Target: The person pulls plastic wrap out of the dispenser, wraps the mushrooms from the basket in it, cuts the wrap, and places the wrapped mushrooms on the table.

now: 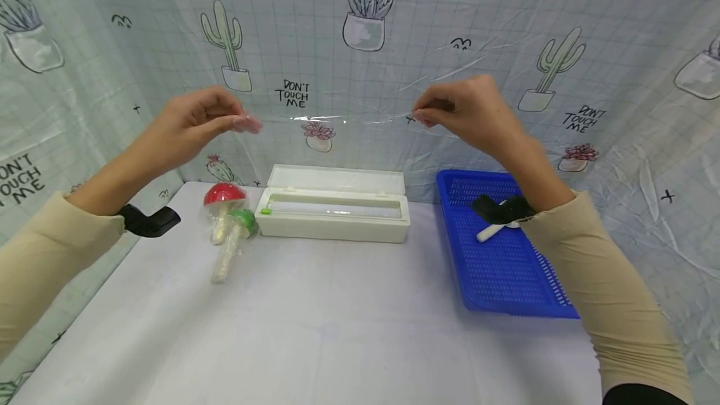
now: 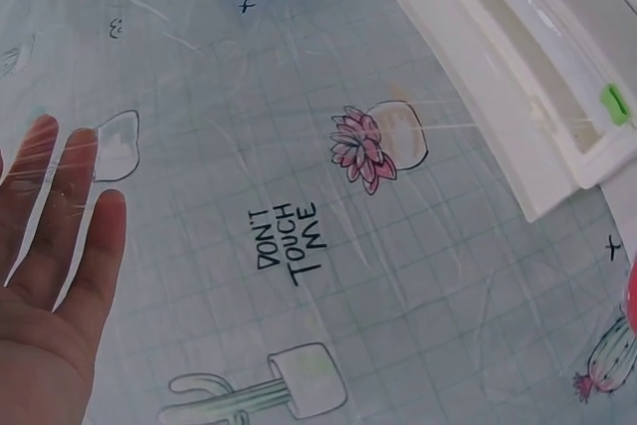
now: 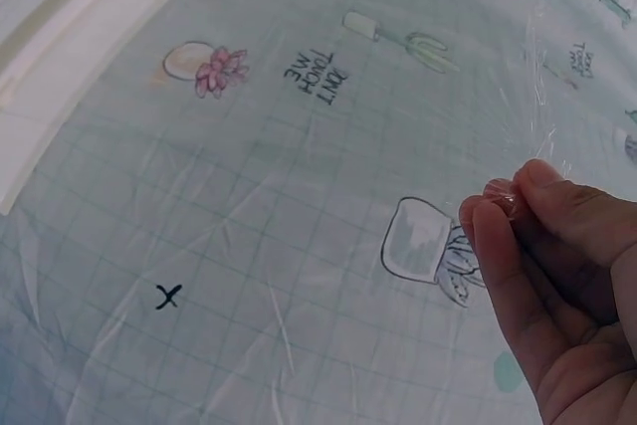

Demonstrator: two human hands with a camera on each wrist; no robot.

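A thin, clear sheet of cling film [image 1: 319, 119] stretches in the air between both hands, showing mainly by its shiny edge and wrinkles. My left hand [image 1: 197, 119] holds its left end near the thumb and fingertips; in the left wrist view the film lies across the outstretched fingers [image 2: 100, 236]. At the other end, my right hand [image 1: 469, 108] pinches a gathered corner between thumb and fingertips, plain in the right wrist view. Below and behind the film stands a white cling film dispenser [image 1: 332, 228], lid up, with a green slide cutter [image 1: 265, 210] at its left end.
Left of the dispenser lie two plastic-wrapped, mushroom-shaped things, one with a red cap [image 1: 224, 192], one with a green cap [image 1: 242, 219]. At the right, a blue basket [image 1: 506, 280] holds a white-handled item [image 1: 489, 232], partly behind my right arm. A patterned sheet [image 1: 427, 5] hangs behind the white table [image 1: 337, 342].
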